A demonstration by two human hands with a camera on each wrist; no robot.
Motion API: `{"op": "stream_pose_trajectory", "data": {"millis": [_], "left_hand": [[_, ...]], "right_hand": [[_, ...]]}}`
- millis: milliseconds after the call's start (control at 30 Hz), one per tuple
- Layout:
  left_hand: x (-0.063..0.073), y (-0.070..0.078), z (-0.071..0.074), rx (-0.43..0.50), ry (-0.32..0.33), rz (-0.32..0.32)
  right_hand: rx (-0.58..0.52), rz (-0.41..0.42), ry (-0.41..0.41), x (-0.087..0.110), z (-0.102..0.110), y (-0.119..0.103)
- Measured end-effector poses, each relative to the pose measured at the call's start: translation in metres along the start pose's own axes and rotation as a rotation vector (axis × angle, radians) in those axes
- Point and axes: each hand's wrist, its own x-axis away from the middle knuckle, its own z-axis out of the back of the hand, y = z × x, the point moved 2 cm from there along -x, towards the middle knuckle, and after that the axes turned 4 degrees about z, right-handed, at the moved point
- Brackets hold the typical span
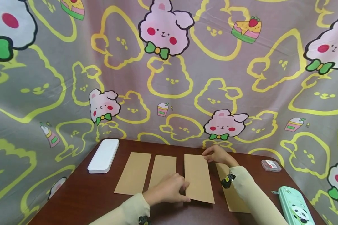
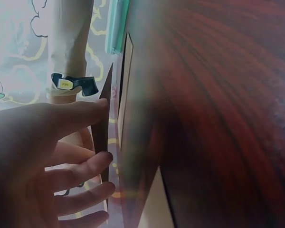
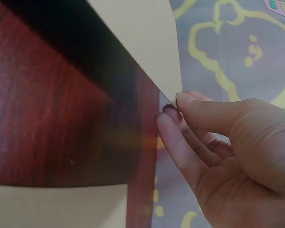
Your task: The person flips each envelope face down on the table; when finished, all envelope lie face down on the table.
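Note:
Both hands hold a brown rectangular paper sheet (image 1: 198, 178) raised above the dark tabletop. My left hand (image 1: 170, 188) grips its lower left edge, and the left wrist view shows thumb and fingers on either side of the sheet (image 2: 102, 121), seen edge-on. At the far right corner my right hand (image 1: 218, 155) pinches the sheet between thumb and fingertips, plain in the right wrist view. To the left lie two similar brown sheets, one outermost (image 1: 133, 173) and one (image 1: 163, 168) partly behind my left hand. Another brown sheet (image 1: 233, 195) lies partly under my right forearm.
A white case (image 1: 103, 156) lies at the back left of the brown-red table (image 1: 81, 193). On the right are a small clear box (image 1: 271, 166) and a mint-green panda pencil case (image 1: 295, 204). A patterned curtain (image 1: 174, 125) hangs behind the table.

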Motion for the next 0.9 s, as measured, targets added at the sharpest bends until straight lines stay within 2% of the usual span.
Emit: {"op": "stream_pose_trajectory", "data": {"millis": [133, 300, 467, 600, 800, 900], "left_hand": [[0.001, 0.0, -0.004, 0.013, -0.031, 0.046], [0.003, -0.002, -0.009, 0.061, -0.085, 0.099], [0.004, 0.0, -0.012, 0.037, -0.159, 0.132], [0.003, 0.0, -0.015, 0.029, -0.192, 0.139], [-0.001, -0.004, -0.017, 0.024, -0.195, 0.129], [-0.002, -0.005, -0.017, 0.037, -0.202, 0.128]], "right_hand": [[0.026, -0.006, 0.001, -0.002, -0.008, 0.001], [0.115, 0.02, -0.002, -0.004, -0.018, 0.004], [0.152, 0.032, 0.004, -0.002, -0.027, 0.008], [0.159, 0.017, -0.004, -0.003, -0.029, 0.01], [0.221, -0.005, 0.0, -0.006, -0.028, 0.01], [0.252, 0.028, -0.023, -0.007, -0.029, 0.008]]}}
